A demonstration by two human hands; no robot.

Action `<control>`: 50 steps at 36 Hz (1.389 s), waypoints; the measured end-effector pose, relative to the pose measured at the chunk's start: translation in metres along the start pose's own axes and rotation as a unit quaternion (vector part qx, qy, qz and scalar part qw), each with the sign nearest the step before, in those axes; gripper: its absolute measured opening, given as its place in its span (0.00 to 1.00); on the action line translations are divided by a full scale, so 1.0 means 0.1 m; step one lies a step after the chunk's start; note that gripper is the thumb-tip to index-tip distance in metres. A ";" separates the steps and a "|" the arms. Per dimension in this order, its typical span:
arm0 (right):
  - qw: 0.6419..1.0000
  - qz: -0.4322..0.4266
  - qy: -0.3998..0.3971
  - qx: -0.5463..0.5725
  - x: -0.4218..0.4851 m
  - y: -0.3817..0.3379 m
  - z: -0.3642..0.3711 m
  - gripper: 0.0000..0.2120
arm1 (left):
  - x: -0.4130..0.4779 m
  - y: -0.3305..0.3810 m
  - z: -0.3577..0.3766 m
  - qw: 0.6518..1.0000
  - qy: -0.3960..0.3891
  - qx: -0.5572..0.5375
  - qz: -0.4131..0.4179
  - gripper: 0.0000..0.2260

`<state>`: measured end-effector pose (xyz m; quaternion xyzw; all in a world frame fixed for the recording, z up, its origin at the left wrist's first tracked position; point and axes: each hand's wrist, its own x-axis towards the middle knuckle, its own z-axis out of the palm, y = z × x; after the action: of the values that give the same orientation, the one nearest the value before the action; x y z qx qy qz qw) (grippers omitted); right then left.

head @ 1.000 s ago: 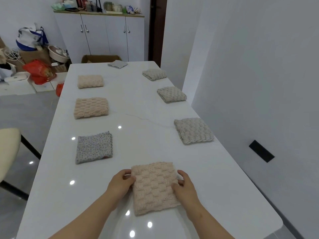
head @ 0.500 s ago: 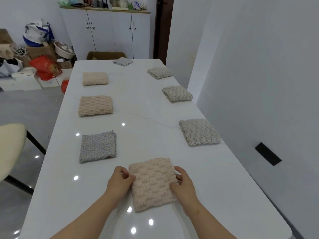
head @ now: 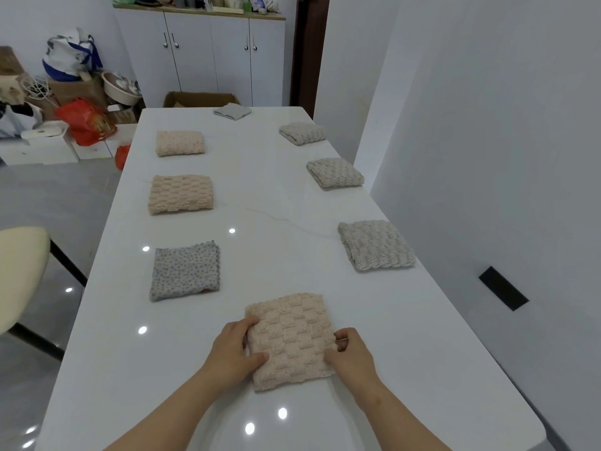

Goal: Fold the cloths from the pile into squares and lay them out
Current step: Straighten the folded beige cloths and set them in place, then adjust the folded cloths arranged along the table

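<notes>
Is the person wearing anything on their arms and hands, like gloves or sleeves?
No. Both arms are bare as far as the picture shows: no sleeve on the left arm or the right arm. The left hand and right hand have no gloves, and I can see no watch, bracelet or ring.

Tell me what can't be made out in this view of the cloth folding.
Head view only:
- The pile of unfolded cloths: not in frame, so what remains is unknown.
- Underside and layers of the peach cloth: hidden by its top face and by the left hand and right hand gripping its sides.
- Contents of the cardboard box: hidden behind the table.
- The clutter on the cabinet: cut off by the top edge, too small.
</notes>
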<state>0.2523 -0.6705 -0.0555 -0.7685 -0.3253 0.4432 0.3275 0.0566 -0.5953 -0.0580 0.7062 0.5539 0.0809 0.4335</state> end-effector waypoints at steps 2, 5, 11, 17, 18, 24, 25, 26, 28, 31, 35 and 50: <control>1.000 -0.005 -0.002 0.007 -0.01 0.02 0.00 0.11 | 0.03 0.00 0.02 0.999 -0.003 0.033 -0.002 0.33; 1.000 -0.023 -0.002 0.009 -0.01 0.04 0.01 0.10 | 0.04 -0.01 0.04 0.998 -0.007 0.061 -0.007 0.36; 0.999 -0.043 0.013 0.007 -0.04 0.03 0.12 0.12 | -0.03 -0.09 0.02 0.999 -0.008 0.050 -0.012 0.36; 0.998 -0.041 0.040 -0.024 -0.18 0.06 0.25 0.14 | -0.09 -0.15 -0.04 0.999 -0.025 0.033 -0.002 0.35; 0.998 -0.039 0.044 -0.017 -0.20 0.07 0.26 0.13 | -0.11 -0.15 -0.05 0.999 -0.030 0.039 0.001 0.34; 0.997 -0.031 0.070 0.025 -0.34 0.15 0.28 0.11 | -0.18 -0.19 -0.01 0.995 -0.055 0.083 0.016 0.34; 0.996 -0.028 0.076 0.030 -0.36 0.16 0.28 0.11 | -0.19 -0.18 -0.01 0.994 -0.059 0.092 0.018 0.34; 0.996 -0.024 0.084 0.034 -0.38 0.18 0.27 0.11 | -0.19 -0.18 0.00 0.993 -0.062 0.103 0.020 0.34; 0.994 -0.019 0.097 0.038 -0.42 0.20 0.26 0.11 | -0.20 -0.16 0.01 0.990 -0.067 0.122 0.023 0.34; 0.993 -0.016 0.109 0.040 -0.46 0.22 0.26 0.11 | -0.20 -0.15 0.02 0.988 -0.075 0.132 0.020 0.32; 0.993 -0.016 0.107 0.042 -0.49 0.23 0.22 0.10 | -0.27 -0.08 0.01 0.989 -0.041 0.137 0.025 0.29; 0.963 -0.076 0.136 -0.220 -0.61 0.32 -0.82 0.18 | -0.31 1.21 0.70 0.931 0.040 0.301 0.202 0.17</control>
<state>0.3079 -0.7548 -0.0198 -0.8475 -0.4245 0.2260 0.2244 0.1727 -0.6599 -0.0049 0.8965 0.4151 0.0249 0.1527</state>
